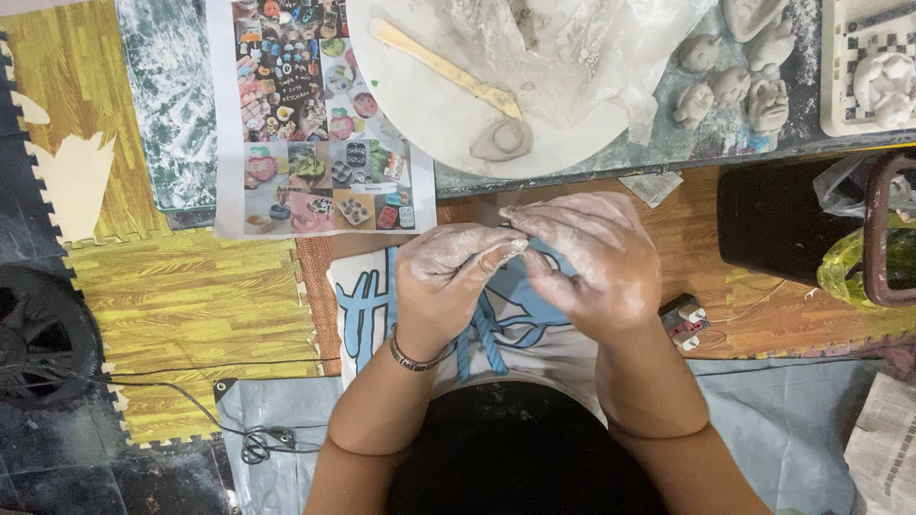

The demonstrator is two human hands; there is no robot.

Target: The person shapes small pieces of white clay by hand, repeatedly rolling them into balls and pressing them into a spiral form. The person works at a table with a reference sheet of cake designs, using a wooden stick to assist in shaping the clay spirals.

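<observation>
My left hand [447, 278] and my right hand [590, 256] meet above my lap, both dusted with grey clay. Their fingertips press together around something small, most likely a bit of clay, which the fingers hide. Just beyond them a round white board [420, 105] lies on the low table, carrying a wooden modelling tool [441, 67], a small flattened clay piece [502, 140] and a clear plastic sheet over a clay lump [563, 43].
Several small clay figures [730, 86] stand on the table at the right, beside a checkered tray [844, 86]. A printed picture sheet [315, 114] lies at the left. A dark bin [782, 219], a fan [38, 334] and cables [191, 396] rest on the floor mats.
</observation>
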